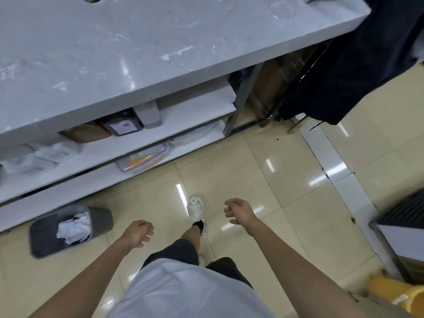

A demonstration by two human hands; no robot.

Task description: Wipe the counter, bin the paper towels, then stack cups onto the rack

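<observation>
Standing beside the table (137,47), the person holds both hands empty and loosely curled, left hand (140,232) near the bin (41,235) where the paper towels (73,229) lie. Binning looks done; next, finding cups and rack, neither visible.

Bright, even indoor light, soft overall blur.
Overhead strip lights glare as white streaks on the glossy floor (263,180) at centre and right, and on the desk (128,70) top. Motion smear heaviest at lower right and left edges; straight lines bow from wide-angle distortion; shadows weak.
</observation>
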